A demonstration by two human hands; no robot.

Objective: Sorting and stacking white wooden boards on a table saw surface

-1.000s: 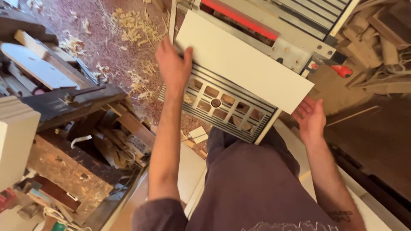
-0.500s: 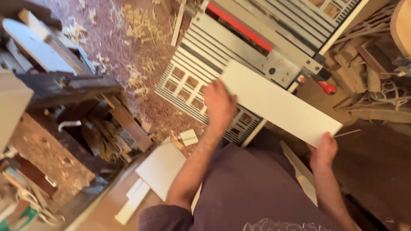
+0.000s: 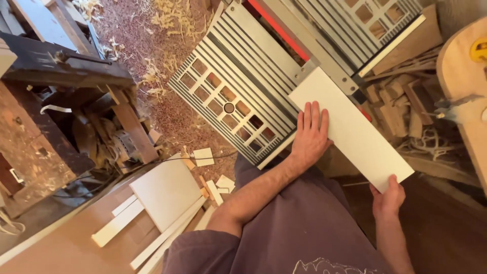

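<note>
Pressing flat on the white board, left hand fingers lie together; right hand pinches its near end.

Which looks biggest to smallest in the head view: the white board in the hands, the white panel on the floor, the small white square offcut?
1. White board, under the left hand and gripped by the right hand.
2. White panel; it lies farther from the camera, so the gap is unsure.
3. Square offcut, plainly smallest.
</note>
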